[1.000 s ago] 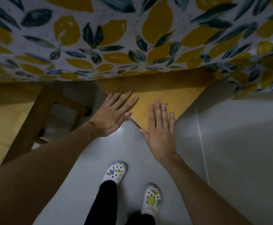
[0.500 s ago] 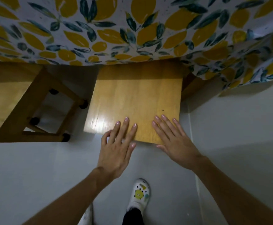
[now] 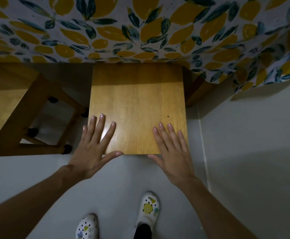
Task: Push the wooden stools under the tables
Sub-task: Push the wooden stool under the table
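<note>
A square wooden stool (image 3: 137, 100) stands in the middle, its far part in shadow under the edge of the table with a lemon-print tablecloth (image 3: 140, 31). My left hand (image 3: 92, 147) lies flat on the seat's near left corner, fingers spread, thumb along the front edge. My right hand (image 3: 171, 149) lies flat on the near right corner in the same way. Neither hand grips anything. A second wooden stool (image 3: 11, 107) stands at the left, partly under the cloth, its legs and black feet showing.
Grey floor (image 3: 244, 169) runs below and to the right, with a pale seam line at the right. A wooden table leg (image 3: 194, 94) stands just right of the middle stool. My two white patterned shoes (image 3: 147, 209) are on the floor close behind the stool.
The stool's seat has turned from corner-on to square with the table edge. Both hands have moved apart to the near corners, and more of the seat shows.
</note>
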Action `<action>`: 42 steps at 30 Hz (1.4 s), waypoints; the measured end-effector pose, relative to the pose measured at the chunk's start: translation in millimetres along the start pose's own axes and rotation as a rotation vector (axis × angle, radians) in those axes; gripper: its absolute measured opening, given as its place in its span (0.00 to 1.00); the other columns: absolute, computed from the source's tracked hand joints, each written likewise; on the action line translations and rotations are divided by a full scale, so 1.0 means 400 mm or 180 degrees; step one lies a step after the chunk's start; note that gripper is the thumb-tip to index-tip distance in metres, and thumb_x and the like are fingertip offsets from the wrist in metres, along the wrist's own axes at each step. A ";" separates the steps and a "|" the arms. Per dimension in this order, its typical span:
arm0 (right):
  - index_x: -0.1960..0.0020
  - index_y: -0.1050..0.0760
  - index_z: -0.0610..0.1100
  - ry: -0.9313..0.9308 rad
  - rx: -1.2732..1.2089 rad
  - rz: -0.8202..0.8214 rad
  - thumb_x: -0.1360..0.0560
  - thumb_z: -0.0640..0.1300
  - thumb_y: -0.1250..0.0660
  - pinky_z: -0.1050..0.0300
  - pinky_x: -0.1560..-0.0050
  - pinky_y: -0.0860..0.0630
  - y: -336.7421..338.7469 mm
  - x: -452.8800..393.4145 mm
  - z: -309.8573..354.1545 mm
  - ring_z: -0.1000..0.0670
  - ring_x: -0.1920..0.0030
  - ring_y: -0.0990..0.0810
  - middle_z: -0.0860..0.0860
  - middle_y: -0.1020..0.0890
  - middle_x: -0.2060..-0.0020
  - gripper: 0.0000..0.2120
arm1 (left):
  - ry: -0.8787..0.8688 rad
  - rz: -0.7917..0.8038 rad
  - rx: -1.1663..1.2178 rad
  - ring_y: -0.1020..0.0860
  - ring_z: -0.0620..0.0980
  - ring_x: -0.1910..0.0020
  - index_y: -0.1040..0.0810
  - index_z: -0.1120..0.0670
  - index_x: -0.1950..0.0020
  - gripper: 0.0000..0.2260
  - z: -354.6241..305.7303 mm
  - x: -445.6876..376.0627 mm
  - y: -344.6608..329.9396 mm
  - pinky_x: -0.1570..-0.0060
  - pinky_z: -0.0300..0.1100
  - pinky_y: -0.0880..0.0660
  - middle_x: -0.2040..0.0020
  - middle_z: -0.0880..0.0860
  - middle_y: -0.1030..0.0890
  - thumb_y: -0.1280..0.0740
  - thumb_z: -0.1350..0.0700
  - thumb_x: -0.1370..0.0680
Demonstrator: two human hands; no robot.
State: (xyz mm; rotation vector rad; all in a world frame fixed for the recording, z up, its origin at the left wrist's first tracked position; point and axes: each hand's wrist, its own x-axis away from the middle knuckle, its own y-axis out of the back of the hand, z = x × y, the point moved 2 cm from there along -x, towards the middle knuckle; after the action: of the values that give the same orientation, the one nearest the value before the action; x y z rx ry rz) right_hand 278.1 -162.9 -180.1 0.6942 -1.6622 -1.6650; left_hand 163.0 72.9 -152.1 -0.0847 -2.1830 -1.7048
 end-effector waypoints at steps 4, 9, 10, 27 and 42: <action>0.21 0.47 0.45 0.0039 0.0104 -0.0128 0.22 0.65 0.47 0.43 0.25 0.47 -0.005 -0.014 -0.034 0.43 0.22 0.47 0.47 0.45 0.21 0.37 | 0.0010 -0.0014 0.0004 0.65 0.58 0.24 0.58 0.49 0.22 0.37 -0.020 -0.022 0.002 0.29 0.62 0.56 0.22 0.56 0.63 0.54 0.31 0.25; 0.21 0.46 0.45 0.0048 0.0168 -0.0214 0.22 0.65 0.47 0.43 0.24 0.47 -0.005 -0.039 -0.087 0.44 0.22 0.46 0.47 0.45 0.22 0.37 | -0.0029 -0.0045 0.0054 0.64 0.59 0.24 0.56 0.50 0.22 0.37 -0.046 -0.072 0.007 0.29 0.63 0.56 0.22 0.57 0.62 0.52 0.32 0.25; 0.21 0.46 0.45 0.0042 0.0164 -0.0215 0.22 0.65 0.47 0.43 0.25 0.46 -0.005 -0.044 -0.100 0.44 0.22 0.46 0.47 0.44 0.22 0.37 | -0.0036 -0.0057 0.0055 0.64 0.59 0.24 0.56 0.49 0.22 0.37 -0.052 -0.084 0.009 0.29 0.63 0.57 0.22 0.57 0.63 0.52 0.32 0.25; 0.21 0.51 0.46 0.0065 0.0107 0.0046 0.21 0.66 0.54 0.42 0.23 0.50 0.022 -0.137 -0.373 0.45 0.21 0.53 0.47 0.49 0.21 0.36 | -0.0085 -0.0162 0.0070 0.71 0.56 0.26 0.63 0.46 0.23 0.37 -0.204 -0.313 0.040 0.29 0.57 0.65 0.24 0.56 0.68 0.59 0.29 0.27; 0.21 0.52 0.45 -0.0025 0.0133 0.0213 0.21 0.67 0.53 0.40 0.24 0.48 0.036 -0.148 -0.381 0.44 0.21 0.52 0.47 0.49 0.21 0.37 | -0.0032 -0.0246 0.0060 0.69 0.58 0.25 0.61 0.46 0.23 0.37 -0.213 -0.333 0.031 0.29 0.57 0.64 0.22 0.57 0.65 0.57 0.29 0.26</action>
State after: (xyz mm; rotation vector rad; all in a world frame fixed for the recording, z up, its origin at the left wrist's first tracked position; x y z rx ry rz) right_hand 434.2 -213.4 -178.0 0.6458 -1.7114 -1.5923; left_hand 311.3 19.1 -166.4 -0.0039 -2.2362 -1.7280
